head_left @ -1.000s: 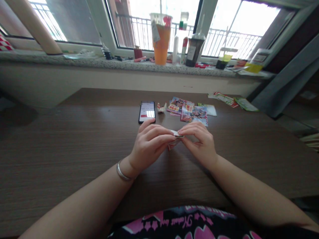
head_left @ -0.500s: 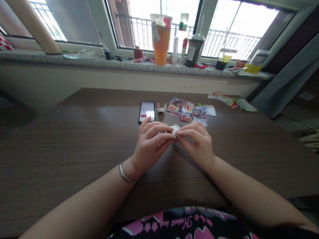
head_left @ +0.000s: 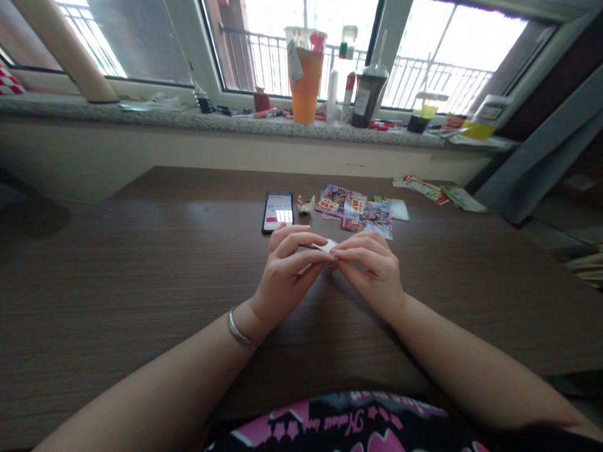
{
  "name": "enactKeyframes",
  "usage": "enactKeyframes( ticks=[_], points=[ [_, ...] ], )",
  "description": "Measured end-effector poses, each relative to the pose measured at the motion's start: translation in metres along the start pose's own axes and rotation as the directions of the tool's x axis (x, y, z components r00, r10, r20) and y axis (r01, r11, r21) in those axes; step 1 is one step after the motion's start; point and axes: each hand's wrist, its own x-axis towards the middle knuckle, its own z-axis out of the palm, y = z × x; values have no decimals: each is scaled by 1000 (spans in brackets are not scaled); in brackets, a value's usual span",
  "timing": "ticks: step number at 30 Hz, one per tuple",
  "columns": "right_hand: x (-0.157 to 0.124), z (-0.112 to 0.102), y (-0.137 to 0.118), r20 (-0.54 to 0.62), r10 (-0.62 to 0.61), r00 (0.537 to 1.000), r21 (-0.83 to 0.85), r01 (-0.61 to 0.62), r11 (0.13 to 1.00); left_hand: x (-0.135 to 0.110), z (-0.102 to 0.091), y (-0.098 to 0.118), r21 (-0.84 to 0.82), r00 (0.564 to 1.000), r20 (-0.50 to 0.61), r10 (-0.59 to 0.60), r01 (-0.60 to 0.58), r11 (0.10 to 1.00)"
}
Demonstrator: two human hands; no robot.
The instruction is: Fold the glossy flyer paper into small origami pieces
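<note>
A small piece of white paper (head_left: 326, 247) is pinched between my two hands above the table. My left hand (head_left: 288, 267), with a silver bangle at the wrist, grips it from the left between thumb and fingers. From the right, my right hand (head_left: 374, 267) grips it with thumb and forefinger, the fingertips of both hands almost meeting. Most of the paper is hidden by the fingers. Just beyond my left hand lies a phone (head_left: 277, 212) with its screen lit. A folded red-and-white paper piece (head_left: 306, 204) rests beside the phone.
Printed leaflets (head_left: 367, 216) lie on the brown table (head_left: 141, 270) beyond my right hand. Flat wrappers (head_left: 464, 198) are at the far right. On the windowsill (head_left: 235, 122) stand a tall orange drink cup (head_left: 304, 81), a dark drink cup (head_left: 367, 97) and several small items.
My left fingers have shifted slightly on the white paper, and less of it shows upright between the hands. My right hand has barely moved.
</note>
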Motion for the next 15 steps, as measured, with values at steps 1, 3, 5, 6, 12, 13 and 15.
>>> enactKeyframes(
  ticks=[1,3,5,6,12,13,15],
  points=[
    [0,0,0,-4,-1,1000,6,1,1000,0,0,-1,-2,1000,4,3,-3,1000],
    [-1,1,1,-8,-2,1000,16,3,1000,-1,0,-2,5,1000,13,16,-16,1000],
    [-1,1,2,-6,-5,1000,25,5,1000,-2,0,-3,18,999,14,35,-35,999],
    [-1,2,2,-3,-8,1000,33,8,999,-2,0,-3,25,999,15,41,-41,999],
    [-3,2,2,-20,70,997,101,-68,993,-3,0,-1,19,998,-17,-53,53,998],
    [-4,2,2,-22,103,994,117,-99,988,-2,-1,-1,18,998,-17,-62,63,998],
    [-6,2,3,-27,162,986,151,-156,976,-2,-1,-2,18,997,-9,-73,73,997]
  ],
)
